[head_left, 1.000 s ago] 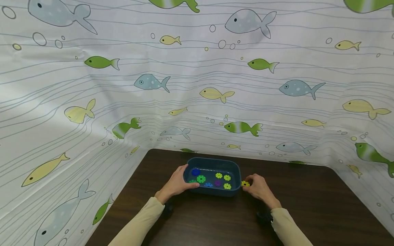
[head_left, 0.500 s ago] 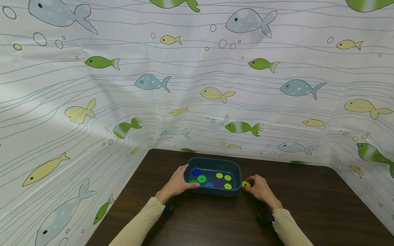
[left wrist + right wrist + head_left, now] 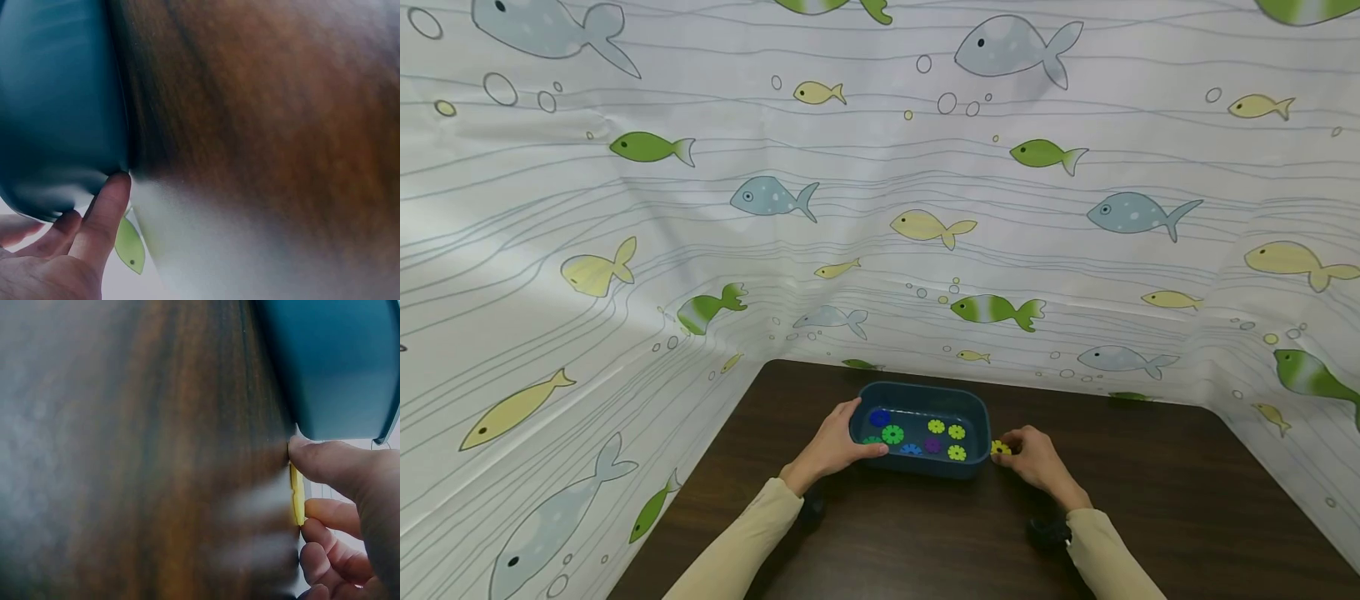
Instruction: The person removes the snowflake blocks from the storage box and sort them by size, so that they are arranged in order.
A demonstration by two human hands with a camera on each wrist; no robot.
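A dark blue plastic tub (image 3: 922, 468) stands on the table, with notched snowflake discs in yellow, green, blue and purple on its floor. My left hand (image 3: 832, 441) grips its left end, thumb over the front rim and fingers round the side. In the left wrist view, the fingertips (image 3: 116, 182) meet the tub's outer wall. Just right of the tub, my right hand (image 3: 1034, 457) pinches a yellow snowflake disc (image 3: 1000, 447) between thumb and fingers. The right wrist view has this disc (image 3: 297, 495) edge-on and flat at the tabletop, the thumb at one end and a fingertip at the other.
The dark wood table (image 3: 910, 542) reaches back to a white sheet (image 3: 865, 133) printed with fish, which walls it in behind and at both sides. Dark bands (image 3: 1048, 531) sit at both wrists, by the light sleeves (image 3: 1108, 554).
Both hands keep their places on the tub and the yellow snowflake disc. The head view has shifted very slightly.
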